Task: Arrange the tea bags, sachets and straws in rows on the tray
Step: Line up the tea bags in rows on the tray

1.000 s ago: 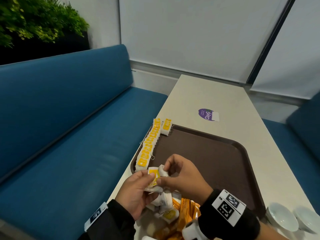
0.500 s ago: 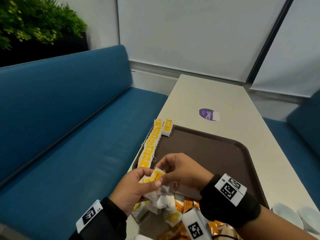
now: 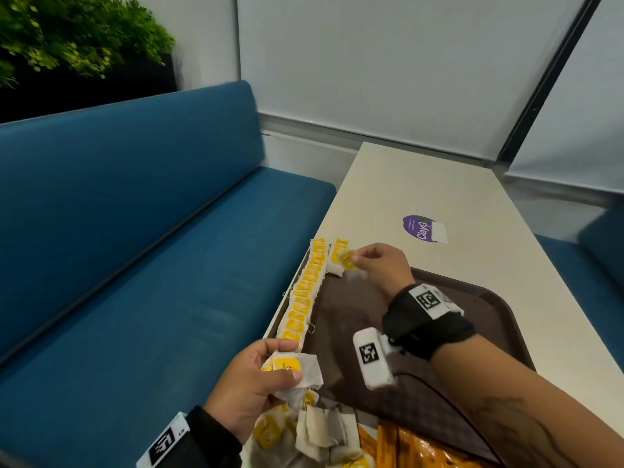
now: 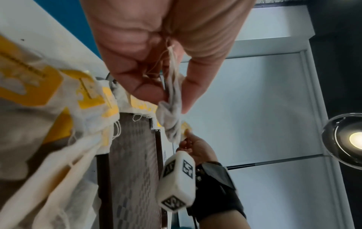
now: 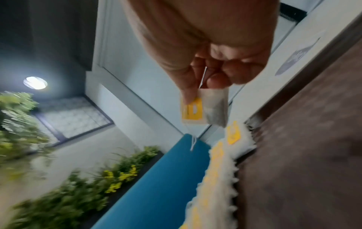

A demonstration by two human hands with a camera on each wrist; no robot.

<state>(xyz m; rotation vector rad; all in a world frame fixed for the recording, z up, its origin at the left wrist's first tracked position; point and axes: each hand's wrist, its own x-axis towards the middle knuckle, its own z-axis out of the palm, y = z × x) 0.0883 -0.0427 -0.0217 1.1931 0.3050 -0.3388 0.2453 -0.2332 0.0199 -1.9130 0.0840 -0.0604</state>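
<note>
A cream table [image 3: 439, 184] carries my brown textured tray [image 3: 486, 319], flanked by a blue padded bench [image 3: 135, 231] with leafy plants [image 3: 67, 38] behind it. A second ago both hands met over the tray's near left corner; now my right hand [image 3: 378, 265] has reached to the far left corner, pinching one papery tea bag [image 3: 347, 260] by its yellow tag above the short second row [image 3: 337, 253]. The long first row [image 3: 305, 293] lines the left edge. My left hand [image 3: 250, 383] stays back, pinching a few crumpled tea bags [image 3: 297, 369] above the loose pile [image 3: 304, 434] and glossy orange sachets [image 3: 405, 447].
</note>
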